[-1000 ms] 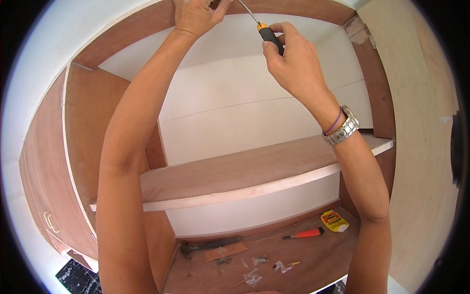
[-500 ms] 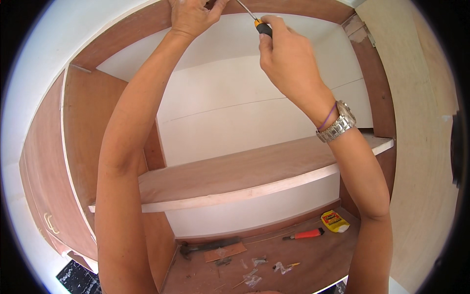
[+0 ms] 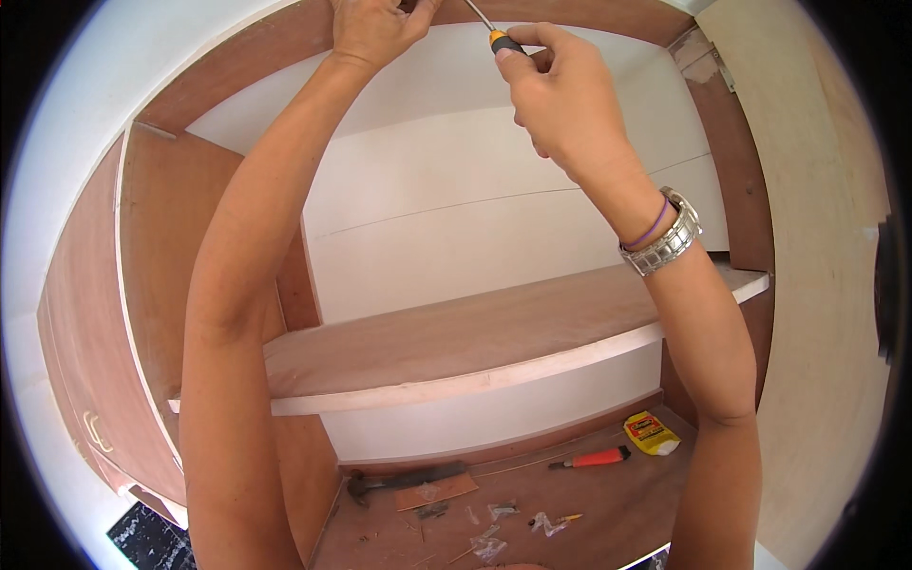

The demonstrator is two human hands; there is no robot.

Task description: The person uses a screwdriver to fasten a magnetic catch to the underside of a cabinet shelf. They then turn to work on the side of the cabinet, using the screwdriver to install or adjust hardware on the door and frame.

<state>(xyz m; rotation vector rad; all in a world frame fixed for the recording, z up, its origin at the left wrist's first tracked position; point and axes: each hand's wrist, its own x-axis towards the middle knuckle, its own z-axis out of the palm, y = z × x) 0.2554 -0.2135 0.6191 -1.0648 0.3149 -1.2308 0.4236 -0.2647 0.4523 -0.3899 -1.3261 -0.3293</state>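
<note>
My right hand (image 3: 573,104) grips a screwdriver (image 3: 504,42) by its black and yellow handle, with the thumb and index finger around it. The metal shaft slants up and left, and its tip lies outside the picture. Up at the cabinet's wooden top rail (image 3: 256,65) is my left hand (image 3: 378,28), its fingers bent and partly cut off by the upper edge. Something dark shows between its thumb and fingers, too little of it to name.
A wooden shelf (image 3: 475,344) with a pale front edge crosses below my arms. On the cabinet floor lie a hammer (image 3: 408,477), a red-handled cutter (image 3: 597,458), a yellow packet (image 3: 652,434) and small plastic bags (image 3: 488,548). A pale door panel (image 3: 807,285) stands at right.
My right hand has turned at the wrist and changed its finger position on the screwdriver handle. The screwdriver has shifted slightly left. My left hand stays at the top rail.
</note>
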